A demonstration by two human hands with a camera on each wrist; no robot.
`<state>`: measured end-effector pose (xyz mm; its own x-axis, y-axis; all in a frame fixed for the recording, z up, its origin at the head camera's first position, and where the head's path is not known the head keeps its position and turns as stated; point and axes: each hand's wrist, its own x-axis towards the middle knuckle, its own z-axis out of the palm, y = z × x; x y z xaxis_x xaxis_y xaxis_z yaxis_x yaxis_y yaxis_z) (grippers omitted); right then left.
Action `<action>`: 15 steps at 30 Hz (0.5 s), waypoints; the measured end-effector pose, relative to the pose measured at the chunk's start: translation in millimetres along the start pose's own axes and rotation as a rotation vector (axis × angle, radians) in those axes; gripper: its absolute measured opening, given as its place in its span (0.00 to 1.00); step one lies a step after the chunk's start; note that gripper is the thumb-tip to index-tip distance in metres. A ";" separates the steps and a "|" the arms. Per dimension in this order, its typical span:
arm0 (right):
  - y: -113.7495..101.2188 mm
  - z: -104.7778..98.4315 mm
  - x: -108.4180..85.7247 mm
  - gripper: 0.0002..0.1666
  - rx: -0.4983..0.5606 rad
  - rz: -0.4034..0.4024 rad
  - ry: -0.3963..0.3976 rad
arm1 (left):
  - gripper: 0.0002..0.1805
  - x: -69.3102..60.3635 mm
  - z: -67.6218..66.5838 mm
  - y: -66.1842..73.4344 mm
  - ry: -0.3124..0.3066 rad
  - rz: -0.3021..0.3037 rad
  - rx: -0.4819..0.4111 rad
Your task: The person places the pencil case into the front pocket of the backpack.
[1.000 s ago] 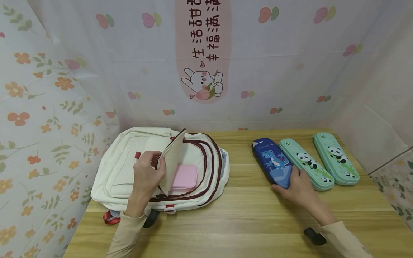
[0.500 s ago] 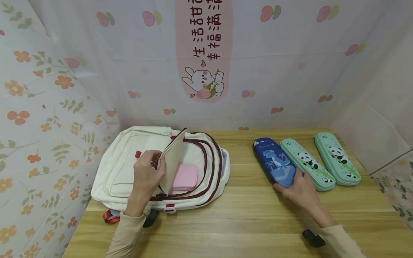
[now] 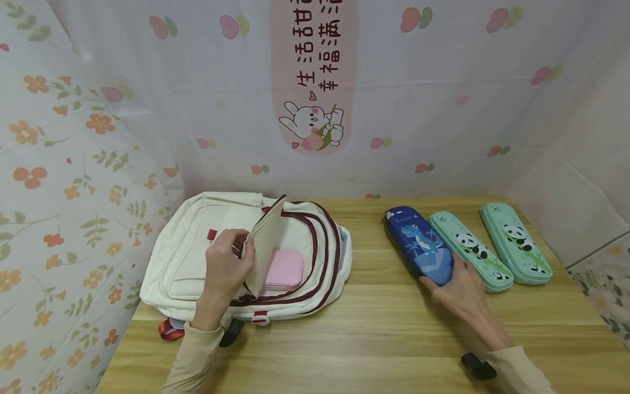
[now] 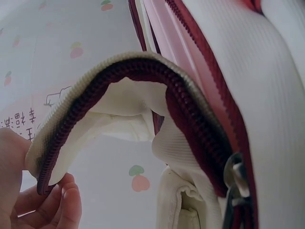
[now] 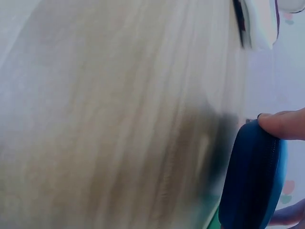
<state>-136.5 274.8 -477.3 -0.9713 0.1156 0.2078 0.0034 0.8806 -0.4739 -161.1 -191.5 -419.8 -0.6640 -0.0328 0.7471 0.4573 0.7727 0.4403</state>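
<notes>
My left hand (image 3: 225,268) pinches the edge of the beige front flap (image 3: 263,246) of a white backpack (image 3: 184,257) and holds it raised. In the left wrist view, thumb and fingers grip the corner of the flap's dark red zipper (image 4: 128,69). Inside the opened compartment lies a pink box (image 3: 284,269), partly hidden behind the flap. My right hand (image 3: 462,290) grips the near end of a dark blue dinosaur pencil case (image 3: 418,241). From the right wrist, the thumb presses on one end of the case (image 5: 250,176), with a dark shadow beside it on the wood.
A green panda pencil case (image 3: 470,249) lies close beside the blue one. A second green panda pencil case (image 3: 517,246) lies farther right. The wooden table (image 3: 364,334) meets a patterned cloth backdrop (image 3: 423,109) behind. A red strap loop (image 3: 170,330) sticks out under the backpack.
The blue pencil case has shifted slightly in my right hand's grip, its far end moving a little away from the green case. My left hand keeps holding the flap in place.
</notes>
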 end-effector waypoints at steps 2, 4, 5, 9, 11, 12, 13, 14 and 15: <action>-2.7 -1.4 1.3 0.60 0.001 -0.031 0.014 | 0.05 -0.1 0.3 -0.2 0.000 0.001 -0.001; -7.3 -3.1 3.2 0.59 0.000 -0.060 0.022 | 0.05 -0.3 0.8 -0.6 0.001 0.002 -0.001; -9.9 -3.9 4.3 0.59 -0.001 -0.075 0.024 | 0.05 -0.4 1.0 -0.6 0.001 0.001 -0.001; -21.4 -6.5 8.5 0.58 -0.002 -0.134 0.040 | 0.05 -0.6 1.5 0.1 0.003 0.003 -0.007; -26.6 -6.8 10.0 0.57 0.005 -0.164 0.051 | 0.06 -0.7 1.6 1.0 0.002 0.006 -0.011; -29.6 -6.9 10.2 0.57 0.012 -0.177 0.054 | 0.06 -0.9 1.8 1.3 0.002 0.007 -0.012; -32.5 -6.8 10.5 0.57 0.016 -0.188 0.055 | 0.06 -1.0 1.9 1.3 0.003 0.008 -0.013; -35.9 -6.8 10.6 0.57 0.023 -0.193 0.047 | 0.06 -1.1 2.1 1.5 0.003 0.009 -0.014; -38.9 -6.6 10.7 0.57 0.030 -0.197 0.038 | 0.06 -1.0 2.3 1.7 0.004 0.011 -0.016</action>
<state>-145.5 244.8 -451.0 -0.9427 -0.0395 0.3313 -0.1932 0.8741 -0.4456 -161.0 -188.7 -421.0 -0.6566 -0.0269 0.7538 0.4737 0.7629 0.4399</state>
